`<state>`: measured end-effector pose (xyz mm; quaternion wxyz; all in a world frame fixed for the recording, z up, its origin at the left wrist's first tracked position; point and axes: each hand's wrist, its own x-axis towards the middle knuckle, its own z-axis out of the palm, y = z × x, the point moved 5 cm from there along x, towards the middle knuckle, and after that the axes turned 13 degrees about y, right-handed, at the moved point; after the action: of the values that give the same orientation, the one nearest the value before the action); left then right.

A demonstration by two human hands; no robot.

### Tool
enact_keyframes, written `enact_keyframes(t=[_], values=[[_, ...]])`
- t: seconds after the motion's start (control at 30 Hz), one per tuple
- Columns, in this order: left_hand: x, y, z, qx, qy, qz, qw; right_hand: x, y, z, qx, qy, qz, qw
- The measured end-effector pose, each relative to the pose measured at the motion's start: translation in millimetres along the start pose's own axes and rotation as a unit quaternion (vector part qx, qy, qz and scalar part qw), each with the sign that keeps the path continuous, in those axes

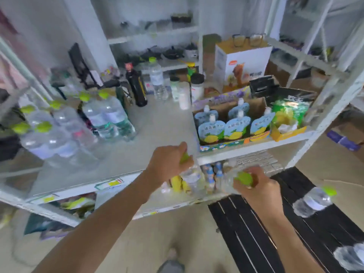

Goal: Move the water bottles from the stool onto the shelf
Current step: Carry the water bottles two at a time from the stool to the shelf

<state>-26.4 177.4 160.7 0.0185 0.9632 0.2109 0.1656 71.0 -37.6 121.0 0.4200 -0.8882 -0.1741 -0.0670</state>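
My left hand (169, 162) grips a clear water bottle (192, 177) by its green cap, just in front of the white shelf (161, 123). My right hand (256, 186) holds a second green-capped bottle (229, 180) by the top, lower and to the right. Both bottles hang below the shelf's front edge. Several green-capped bottles (59, 134) stand on the shelf's left side. On the black slatted stool (256, 233) at lower right lie another bottle (313, 201) and one more bottle (350, 257) near the frame's edge.
A carton of blue drink pouches (232, 125) and a green snack bag (289, 111) fill the shelf's right side. A dark bottle (137, 87), jars and a white box (242, 64) stand at the back. A lower shelf holds small bottles (212, 174).
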Motion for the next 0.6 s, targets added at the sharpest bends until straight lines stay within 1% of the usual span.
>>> enact_keyframes(t=[0.1,0.17,0.23,0.3,0.37,0.43,0.5,0.6], values=[[5.7,-53.5,-50.8,-0.068,0.036,-0.05,0.996,16.1,-82.7,10.8,0.099,0.079,-0.04,0.991],[8.8,-86.8,-74.9,-0.097,0.04,-0.059,0.993,24.7,-136.4,24.7,0.127,0.105,-0.087,0.982],[11.4,-121.6,-93.2,-0.117,0.045,-0.065,0.99,30.9,-187.7,45.3,0.13,0.111,-0.147,0.974],[14.0,-155.6,-106.0,-0.095,0.043,-0.059,0.993,35.5,-228.7,75.1,0.121,0.09,-0.192,0.97],[16.7,-187.8,-113.1,-0.055,0.03,-0.055,0.997,35.1,-260.4,110.5,0.113,0.04,-0.223,0.968],[18.4,-214.9,-114.9,-0.029,0.012,-0.056,0.998,29.0,-282.7,144.6,0.115,-0.016,-0.233,0.965],[17.6,-239.0,-114.2,-0.008,0.003,-0.058,0.998,20.7,-302.9,175.0,0.123,-0.048,-0.244,0.961],[15.6,-262.8,-109.1,0.023,-0.009,-0.063,0.998,14.5,-324.1,211.0,0.101,-0.11,-0.255,0.955]])
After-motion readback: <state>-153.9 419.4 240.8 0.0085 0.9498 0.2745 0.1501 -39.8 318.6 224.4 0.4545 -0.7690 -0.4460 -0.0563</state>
